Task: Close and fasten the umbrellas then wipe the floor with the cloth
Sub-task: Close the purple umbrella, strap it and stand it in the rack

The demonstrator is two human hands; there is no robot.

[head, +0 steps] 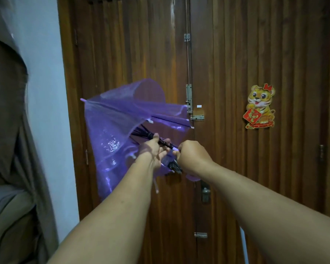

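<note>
A small translucent purple umbrella [112, 126] hangs half folded in front of the wooden door, its canopy loose and bulging to the left, with white rib tips showing. My left hand [154, 151] holds the black shaft near the runner, fingers curled around it. Just to its right, my right hand [191, 157] is a closed fist gripping the handle end of the shaft. Black ribs spread into the canopy above my left hand. No cloth and no other umbrella are in view.
A dark wooden double door [255, 54] with metal bolts [189, 100] and a lever handle [205, 191] fills the view close ahead. A tiger sticker [260, 106] is on the right leaf. A brown curtain [11, 130] hangs at the left beside a white wall.
</note>
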